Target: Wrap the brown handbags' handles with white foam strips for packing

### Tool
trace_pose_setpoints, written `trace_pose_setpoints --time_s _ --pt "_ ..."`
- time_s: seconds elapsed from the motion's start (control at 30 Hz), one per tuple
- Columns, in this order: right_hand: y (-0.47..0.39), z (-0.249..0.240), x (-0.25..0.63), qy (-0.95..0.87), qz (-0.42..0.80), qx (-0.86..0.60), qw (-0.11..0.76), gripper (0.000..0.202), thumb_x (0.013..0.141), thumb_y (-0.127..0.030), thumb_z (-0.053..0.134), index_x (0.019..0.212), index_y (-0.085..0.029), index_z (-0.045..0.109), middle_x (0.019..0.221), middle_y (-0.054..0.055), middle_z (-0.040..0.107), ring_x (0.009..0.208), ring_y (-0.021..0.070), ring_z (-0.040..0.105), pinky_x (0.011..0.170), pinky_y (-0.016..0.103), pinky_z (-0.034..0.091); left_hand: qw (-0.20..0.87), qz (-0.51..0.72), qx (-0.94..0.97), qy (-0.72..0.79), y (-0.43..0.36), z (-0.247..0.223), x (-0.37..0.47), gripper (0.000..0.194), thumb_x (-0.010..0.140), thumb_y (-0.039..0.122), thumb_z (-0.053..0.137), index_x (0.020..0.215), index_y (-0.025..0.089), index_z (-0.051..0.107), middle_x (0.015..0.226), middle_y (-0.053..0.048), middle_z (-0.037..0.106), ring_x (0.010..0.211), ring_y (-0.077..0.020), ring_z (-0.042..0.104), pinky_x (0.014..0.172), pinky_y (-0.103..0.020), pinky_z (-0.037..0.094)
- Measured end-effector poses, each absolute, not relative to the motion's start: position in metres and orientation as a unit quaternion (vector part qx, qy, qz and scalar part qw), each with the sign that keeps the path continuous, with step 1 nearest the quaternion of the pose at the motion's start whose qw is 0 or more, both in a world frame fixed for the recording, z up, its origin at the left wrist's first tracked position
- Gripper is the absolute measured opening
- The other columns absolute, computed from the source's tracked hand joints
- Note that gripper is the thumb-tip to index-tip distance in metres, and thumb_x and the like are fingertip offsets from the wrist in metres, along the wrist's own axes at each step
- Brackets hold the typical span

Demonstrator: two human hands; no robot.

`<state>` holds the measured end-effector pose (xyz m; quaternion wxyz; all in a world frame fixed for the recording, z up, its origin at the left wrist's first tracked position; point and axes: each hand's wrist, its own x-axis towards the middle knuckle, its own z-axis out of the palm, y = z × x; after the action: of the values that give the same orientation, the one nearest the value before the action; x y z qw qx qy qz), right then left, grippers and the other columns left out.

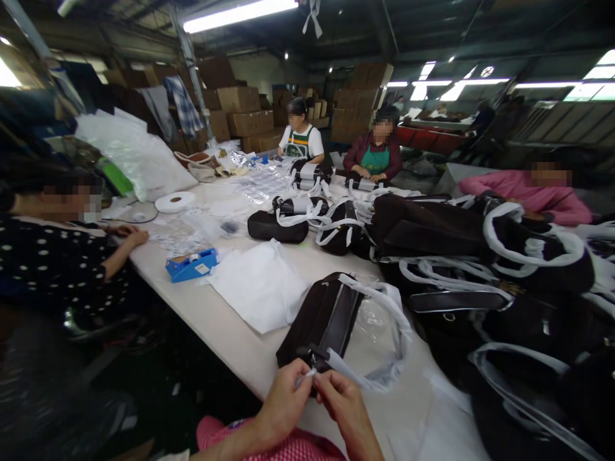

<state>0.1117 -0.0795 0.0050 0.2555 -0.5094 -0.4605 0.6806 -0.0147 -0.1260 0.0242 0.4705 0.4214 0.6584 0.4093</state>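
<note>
A black handbag lies on the table just beyond my hands. Its looped handle is wrapped in white material and extends to the right. At the bag's near end, a small white strip shows between my fingertips; I cannot tell if it is paper or film. My left hand is closed, thumb and forefinger pinching the strip. From the right, my right hand pinches at the same spot, its fingertips almost touching the left ones.
A white sheet and a blue tape dispenser lie to the left. Many wrapped-handle black bags are piled on the right. A white roll sits farther back. Several co-workers sit around the white table.
</note>
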Motion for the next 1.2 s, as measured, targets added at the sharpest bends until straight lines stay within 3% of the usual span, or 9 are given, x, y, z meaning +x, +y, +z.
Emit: trace_pose_setpoints --time_s 0.27,0.4,0.53,0.6,0.87,0.97,1.2 --pt "-0.079 0.009 0.107 -0.467 0.654 -0.525 0.279 0.047 0.057 -0.06 0.069 0.044 -0.018 0.055 0.043 -0.004 0.044 0.044 0.0074 0.031 0.046 0.025 0.021 0.481 0.416 0.424 0.645 -0.127 0.028 -0.014 0.027 0.085 0.042 0.048 0.071 0.019 0.052 0.068 0.002 0.053 0.067 -0.0149 0.049 0.065 -0.026 0.038" --pt "-0.084 0.007 0.11 -0.452 0.68 -0.519 0.252 0.05 0.057 -0.065 0.068 0.048 -0.016 0.059 0.041 -0.004 0.044 0.038 0.006 0.029 0.042 0.024 0.018 0.449 0.365 0.44 0.687 -0.119 0.023 -0.019 0.027 0.084 0.038 0.04 0.064 0.021 0.043 0.062 0.003 0.046 0.062 -0.0142 0.045 0.059 -0.026 0.035" --pt "-0.094 0.004 0.116 -0.366 0.748 -0.502 0.234 0.049 0.054 -0.058 0.076 0.07 -0.013 0.067 0.061 0.0 0.062 0.041 0.0034 0.035 0.041 0.02 0.018 0.433 0.296 0.481 0.703 -0.109 0.026 -0.026 0.02 0.08 0.028 0.039 0.062 0.02 0.045 0.063 0.003 0.048 0.063 -0.0141 0.046 0.058 -0.025 0.033" --pt "-0.098 0.002 0.116 -0.331 0.76 -0.507 0.236 0.049 0.052 -0.055 0.08 0.071 -0.012 0.066 0.066 0.002 0.065 0.041 0.0026 0.036 0.041 0.018 0.019 0.435 0.28 0.491 0.701 -0.105 0.03 -0.028 0.018 0.077 0.024 0.041 0.06 0.02 0.045 0.062 0.003 0.048 0.062 -0.0137 0.045 0.057 -0.025 0.031" --pt "-0.107 -0.009 0.096 -0.287 0.758 -0.511 0.286 0.052 0.047 -0.057 0.083 0.062 -0.017 0.054 0.045 -0.008 0.049 0.034 0.002 0.031 0.036 0.017 0.013 0.423 0.21 0.533 0.702 -0.096 0.042 -0.036 0.015 0.073 0.018 0.044 0.059 0.019 0.047 0.059 0.003 0.047 0.061 -0.0143 0.044 0.056 -0.026 0.027" --pt "-0.11 -0.015 0.093 -0.252 0.779 -0.495 0.291 0.054 0.045 -0.057 0.084 0.066 -0.018 0.052 0.047 -0.01 0.045 0.037 0.0017 0.031 0.037 0.015 0.012 0.415 0.196 0.533 0.711 -0.095 0.041 -0.041 0.015 0.072 0.019 0.045 0.057 0.019 0.047 0.058 0.003 0.046 0.06 -0.0139 0.043 0.056 -0.026 0.027" --pt "-0.127 -0.038 0.108 -0.22 0.817 -0.487 0.215 0.059 0.036 -0.059 0.085 0.065 -0.018 0.054 0.047 -0.007 0.048 0.035 0.0005 0.022 0.035 0.017 0.009 0.415 0.215 0.515 0.719 -0.095 0.038 -0.044 0.014 0.072 0.022 0.043 0.059 0.019 0.048 0.059 0.003 0.046 0.06 -0.0133 0.043 0.054 -0.024 0.027"
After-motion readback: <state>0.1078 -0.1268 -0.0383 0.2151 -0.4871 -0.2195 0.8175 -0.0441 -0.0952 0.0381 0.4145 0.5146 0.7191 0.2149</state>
